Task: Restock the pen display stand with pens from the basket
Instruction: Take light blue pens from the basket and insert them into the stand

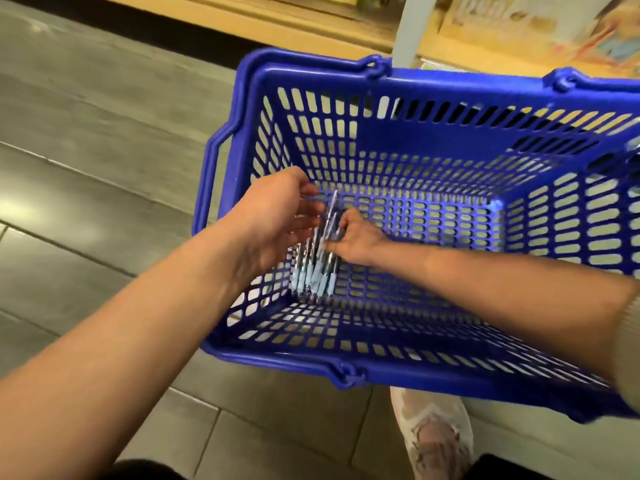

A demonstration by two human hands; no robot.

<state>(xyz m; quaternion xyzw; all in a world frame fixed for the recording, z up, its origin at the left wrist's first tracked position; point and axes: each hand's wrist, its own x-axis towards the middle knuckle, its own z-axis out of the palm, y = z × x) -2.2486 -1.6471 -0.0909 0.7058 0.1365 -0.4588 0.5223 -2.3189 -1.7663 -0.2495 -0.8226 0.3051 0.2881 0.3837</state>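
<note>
A blue plastic shopping basket (433, 140) sits on the floor in front of me. In its left end lies a bunch of pens (313, 271) with pale blue grips and dark barrels, blurred by motion. My right hand (356, 242) reaches down into the basket and grips the upper part of the bunch. My left hand (273, 216) hovers just left of the pens with fingers spread and loosely bent, touching or nearly touching them. The pen display stand is not in view.
Grey tiled floor (86, 168) stretches to the left. A low yellow shelf edge (311, 26) and a white upright post (412, 26) stand behind the basket. My light shoe (436, 441) is just below the basket's near rim.
</note>
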